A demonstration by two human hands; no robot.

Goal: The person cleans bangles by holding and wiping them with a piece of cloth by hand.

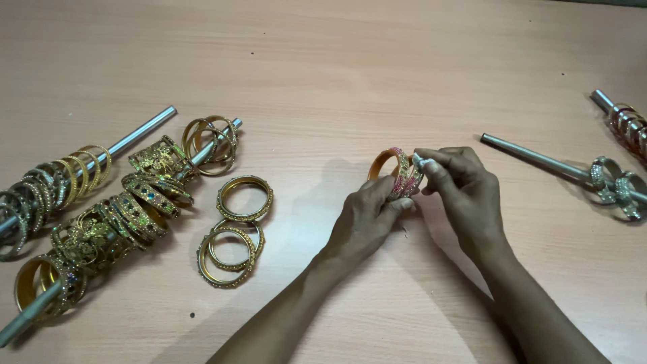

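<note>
Centre of frame: your left hand (367,216) and right hand (458,185) are both clamped on a small stack of bangles (399,172) above the worktop (337,67). Pinch rims evenly; keep the stack aligned.

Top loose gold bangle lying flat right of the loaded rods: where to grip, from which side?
Pinch the right-hand rim of the gold bangle, coming from above on that side. It lies flat and alone, with one finger able to drop inside the ring. Its left side sits nearer the bangles on the metal rod.
</note>
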